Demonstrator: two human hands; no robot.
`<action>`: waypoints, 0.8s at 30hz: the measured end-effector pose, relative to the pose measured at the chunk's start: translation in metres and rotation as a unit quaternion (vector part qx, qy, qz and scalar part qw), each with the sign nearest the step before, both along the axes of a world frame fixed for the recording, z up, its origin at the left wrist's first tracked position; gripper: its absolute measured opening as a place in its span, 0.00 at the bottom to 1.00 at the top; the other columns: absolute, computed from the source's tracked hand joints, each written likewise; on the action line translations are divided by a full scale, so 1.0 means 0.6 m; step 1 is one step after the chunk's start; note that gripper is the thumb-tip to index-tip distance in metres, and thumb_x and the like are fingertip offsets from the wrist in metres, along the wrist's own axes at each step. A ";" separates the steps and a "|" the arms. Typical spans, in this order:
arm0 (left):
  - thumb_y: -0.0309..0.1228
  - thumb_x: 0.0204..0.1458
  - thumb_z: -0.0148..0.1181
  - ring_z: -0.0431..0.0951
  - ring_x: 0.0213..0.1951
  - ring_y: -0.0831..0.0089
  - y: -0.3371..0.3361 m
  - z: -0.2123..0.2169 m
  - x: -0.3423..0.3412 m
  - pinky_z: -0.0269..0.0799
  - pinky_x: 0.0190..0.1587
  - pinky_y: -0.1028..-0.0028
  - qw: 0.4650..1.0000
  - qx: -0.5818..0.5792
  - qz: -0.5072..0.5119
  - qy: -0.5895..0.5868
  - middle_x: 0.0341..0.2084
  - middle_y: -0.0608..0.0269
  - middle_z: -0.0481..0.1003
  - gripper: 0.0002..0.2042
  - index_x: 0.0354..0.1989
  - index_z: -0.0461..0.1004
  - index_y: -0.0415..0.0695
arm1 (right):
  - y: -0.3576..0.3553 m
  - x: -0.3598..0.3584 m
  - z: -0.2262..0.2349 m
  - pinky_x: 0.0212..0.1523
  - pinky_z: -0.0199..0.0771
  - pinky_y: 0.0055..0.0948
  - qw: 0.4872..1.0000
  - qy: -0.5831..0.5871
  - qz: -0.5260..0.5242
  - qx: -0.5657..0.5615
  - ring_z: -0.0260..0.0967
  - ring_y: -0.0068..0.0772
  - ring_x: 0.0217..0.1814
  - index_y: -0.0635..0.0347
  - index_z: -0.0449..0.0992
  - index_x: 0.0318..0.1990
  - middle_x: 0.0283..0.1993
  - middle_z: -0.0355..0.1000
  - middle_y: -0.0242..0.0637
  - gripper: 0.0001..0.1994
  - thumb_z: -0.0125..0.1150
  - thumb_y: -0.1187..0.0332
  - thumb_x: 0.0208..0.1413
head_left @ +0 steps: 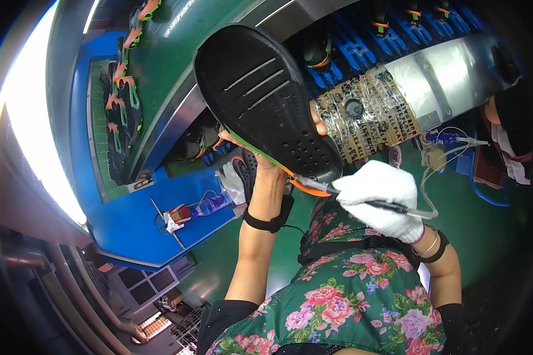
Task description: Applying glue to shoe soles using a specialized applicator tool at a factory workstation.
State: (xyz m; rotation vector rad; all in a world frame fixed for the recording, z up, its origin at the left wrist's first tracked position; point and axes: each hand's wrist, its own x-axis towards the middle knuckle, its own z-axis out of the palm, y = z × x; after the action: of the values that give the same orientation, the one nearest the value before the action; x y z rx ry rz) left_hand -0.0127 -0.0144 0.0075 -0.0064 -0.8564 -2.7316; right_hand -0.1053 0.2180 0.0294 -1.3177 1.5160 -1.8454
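A black shoe sole (260,100), with slits at the front and small holes toward the heel, is tilted up before me. Orange and green material shows along its edge. My bare left hand (269,168) grips it from beneath; the sole hides most of the fingers, but a fingertip shows at its far side. In a white knitted glove, my right hand (378,190) is closed around a black pen-like brush tool (387,206) with a pale hose (431,212) trailing from it. The tool's tip meets the sole's edge near the heel.
A blue side table (124,234) holds a plastic bottle (212,205) and a stick. Several shoes (123,106) line the green surface at upper left. Blue racks (355,47) carry more shoes beyond a metal ledge (438,80) partly wrapped in taped cardboard (370,115).
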 end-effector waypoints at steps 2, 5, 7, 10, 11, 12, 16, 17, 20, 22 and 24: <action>0.89 0.26 0.51 0.76 0.43 0.52 0.003 0.003 -0.004 0.71 0.50 0.56 1.000 0.017 -0.003 0.004 0.44 0.44 0.77 0.66 0.61 0.70 0.37 | 0.000 0.001 -0.003 0.37 0.80 0.34 0.999 0.029 -0.020 0.003 0.81 0.39 0.36 0.59 0.86 0.41 0.41 0.84 0.40 0.12 0.75 0.77 0.46; 0.89 0.26 0.52 0.76 0.44 0.53 0.001 0.003 -0.002 0.71 0.50 0.57 1.000 0.030 -0.007 0.002 0.46 0.43 0.77 0.66 0.61 0.70 0.37 | 0.002 0.007 0.004 0.37 0.81 0.34 0.998 0.053 -0.012 -0.010 0.81 0.39 0.37 0.59 0.86 0.41 0.41 0.84 0.40 0.13 0.75 0.77 0.45; 0.88 0.26 0.53 0.76 0.44 0.53 -0.001 0.001 -0.004 0.72 0.51 0.57 1.000 0.028 -0.010 -0.003 0.46 0.42 0.78 0.66 0.62 0.70 0.37 | 0.005 0.008 0.004 0.37 0.81 0.34 0.998 0.062 -0.020 -0.010 0.81 0.39 0.37 0.59 0.86 0.42 0.42 0.84 0.40 0.14 0.75 0.77 0.45; 0.88 0.26 0.54 0.77 0.44 0.54 -0.004 -0.002 -0.008 0.73 0.50 0.56 1.000 0.026 -0.002 0.001 0.46 0.42 0.77 0.66 0.63 0.69 0.38 | 0.007 0.013 0.006 0.38 0.81 0.34 0.997 0.068 -0.024 -0.006 0.81 0.39 0.37 0.58 0.86 0.42 0.43 0.84 0.40 0.14 0.74 0.78 0.45; 0.88 0.27 0.54 0.78 0.44 0.54 -0.004 -0.001 -0.003 0.73 0.50 0.56 1.000 0.026 0.001 -0.011 0.45 0.42 0.77 0.66 0.63 0.69 0.38 | 0.006 0.016 0.004 0.38 0.81 0.34 0.998 0.063 -0.017 -0.005 0.81 0.39 0.38 0.57 0.86 0.42 0.44 0.84 0.40 0.14 0.74 0.78 0.45; 0.88 0.27 0.54 0.78 0.43 0.54 -0.005 -0.001 0.001 0.74 0.50 0.56 0.999 0.026 0.005 -0.023 0.45 0.42 0.78 0.65 0.64 0.68 0.38 | 0.004 0.018 0.003 0.38 0.81 0.34 0.998 0.061 -0.013 -0.008 0.81 0.39 0.38 0.57 0.86 0.42 0.44 0.84 0.40 0.14 0.74 0.78 0.45; 0.88 0.28 0.52 0.79 0.43 0.53 -0.004 -0.001 -0.012 0.76 0.48 0.55 1.000 0.012 0.003 -0.020 0.44 0.42 0.77 0.66 0.64 0.67 0.38 | 0.006 0.022 0.019 0.40 0.81 0.32 0.997 0.069 -0.023 -0.004 0.82 0.38 0.41 0.54 0.87 0.43 0.45 0.85 0.37 0.15 0.74 0.77 0.45; 0.88 0.29 0.51 0.80 0.43 0.52 -0.004 -0.004 -0.011 0.77 0.47 0.55 0.999 0.010 0.008 -0.038 0.44 0.42 0.77 0.66 0.65 0.66 0.38 | 0.005 0.024 0.020 0.40 0.81 0.32 0.998 0.063 -0.029 -0.009 0.82 0.37 0.41 0.54 0.87 0.43 0.45 0.85 0.37 0.15 0.74 0.77 0.45; 0.89 0.29 0.49 0.80 0.44 0.49 -0.015 -0.017 -0.004 0.79 0.46 0.54 0.998 -0.001 0.019 -0.058 0.44 0.42 0.77 0.66 0.65 0.66 0.38 | 0.002 0.030 0.014 0.40 0.81 0.34 0.999 0.028 -0.038 -0.017 0.82 0.39 0.39 0.55 0.86 0.40 0.42 0.84 0.39 0.14 0.75 0.78 0.44; 0.89 0.30 0.48 0.80 0.44 0.48 -0.017 -0.022 -0.003 0.80 0.46 0.53 0.998 -0.008 0.020 -0.059 0.45 0.41 0.77 0.66 0.65 0.65 0.38 | 0.001 0.030 0.011 0.40 0.80 0.36 0.999 0.002 -0.044 -0.017 0.81 0.42 0.37 0.57 0.85 0.37 0.39 0.84 0.41 0.12 0.76 0.80 0.43; 0.89 0.31 0.47 0.80 0.45 0.47 -0.014 -0.022 -0.007 0.80 0.47 0.51 0.999 0.013 0.014 -0.042 0.45 0.41 0.77 0.65 0.65 0.65 0.38 | 0.003 0.024 0.012 0.39 0.80 0.35 0.994 0.046 -0.103 0.008 0.81 0.42 0.37 0.57 0.85 0.36 0.38 0.83 0.41 0.12 0.75 0.80 0.42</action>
State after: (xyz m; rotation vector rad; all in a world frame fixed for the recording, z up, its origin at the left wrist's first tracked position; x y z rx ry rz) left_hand -0.0168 -0.0229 -0.0057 0.1262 -0.8359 -2.7346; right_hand -0.0911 0.2200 0.0366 -1.2957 1.7703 -1.9137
